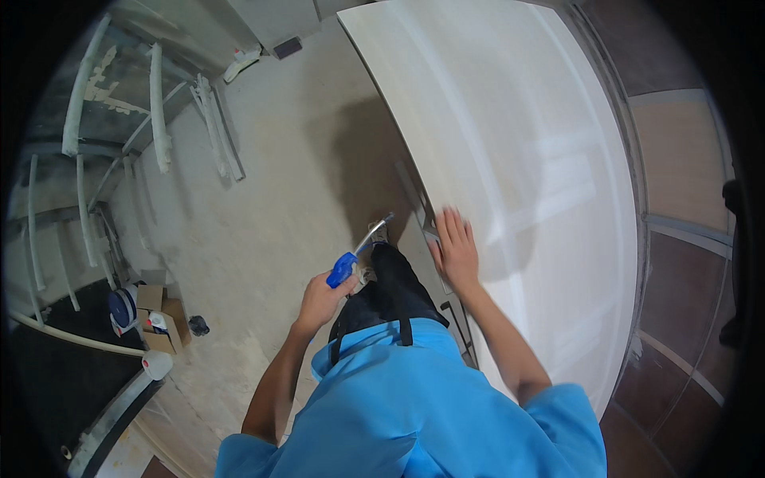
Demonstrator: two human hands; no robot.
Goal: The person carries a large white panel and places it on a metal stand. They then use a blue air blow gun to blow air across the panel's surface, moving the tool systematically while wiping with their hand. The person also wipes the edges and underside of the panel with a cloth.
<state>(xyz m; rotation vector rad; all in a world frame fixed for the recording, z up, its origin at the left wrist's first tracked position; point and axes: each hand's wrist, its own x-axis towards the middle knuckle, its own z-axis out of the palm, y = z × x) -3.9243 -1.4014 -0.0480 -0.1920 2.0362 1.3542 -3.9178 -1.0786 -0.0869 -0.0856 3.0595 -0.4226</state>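
My left hand (323, 299) is closed around the handle of what looks like an air blow gun (343, 269), with a blue body and a thin, slightly bent metal nozzle. The nozzle points up and to the right, toward the near side of a large white panel (510, 143), and stands apart from it. My right hand (457, 253) lies on the panel's left edge, fingers stretched out and somewhat blurred, holding nothing. Lengthwise, the smooth, glossy panel runs away from me on my right and reflects light. Dark metal support parts (456, 323) show below its left edge.
Racks with wrapped white arms (159, 111) stand at the left. An open cardboard box (169, 317) and a blue round reel (121, 307) sit on the concrete floor (247, 207). Far off lie a whitish bottle (241, 65) and a dark block (287, 48). Brown panels (681, 279) line the right.
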